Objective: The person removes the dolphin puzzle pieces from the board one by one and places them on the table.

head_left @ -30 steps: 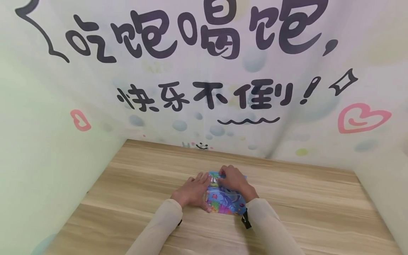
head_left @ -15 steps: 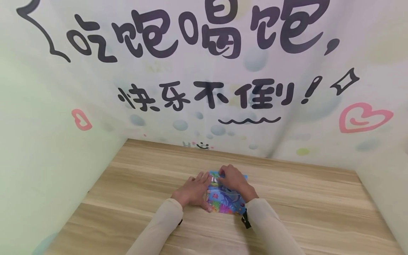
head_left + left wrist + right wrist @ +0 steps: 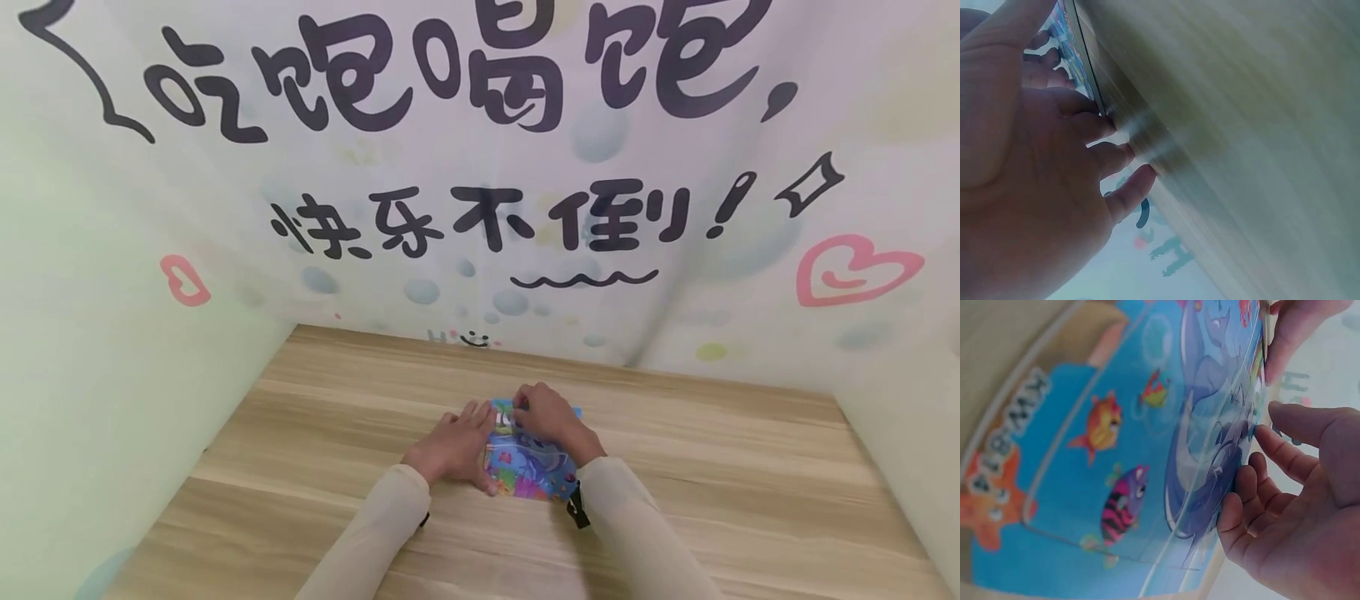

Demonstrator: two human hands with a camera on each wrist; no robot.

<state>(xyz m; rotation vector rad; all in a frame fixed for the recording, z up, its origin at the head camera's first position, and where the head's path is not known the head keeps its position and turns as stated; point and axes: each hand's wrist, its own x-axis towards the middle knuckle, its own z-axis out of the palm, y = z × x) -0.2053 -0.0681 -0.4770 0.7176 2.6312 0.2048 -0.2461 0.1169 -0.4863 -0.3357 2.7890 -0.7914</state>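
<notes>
A flat board (image 3: pixel 525 467) with a bright sea picture lies on the table. The right wrist view shows dolphins, fish, a starfish and the marking KW-814 on the board (image 3: pixel 1141 437), with an inner outline near its rim. My left hand (image 3: pixel 456 448) rests along its left edge, fingers spread and fairly straight, thumb at the near left corner. My right hand (image 3: pixel 553 417) is over the board's far part with bent fingers. In the right wrist view this hand's (image 3: pixel 1310 481) fingertips touch the picture; whether thumb and forefinger pinch anything is unclear.
The wood-grain table (image 3: pixel 315 433) surrounds the board. Behind it hangs a white cloth (image 3: pixel 420 167) with large dark lettering and pink hearts. Pale panels (image 3: pixel 82 333) stand at the left and right sides. Dark straps (image 3: pixel 577 507) show at the wrists.
Both hands stay at the same places on the board. The head view has shifted very slightly.
</notes>
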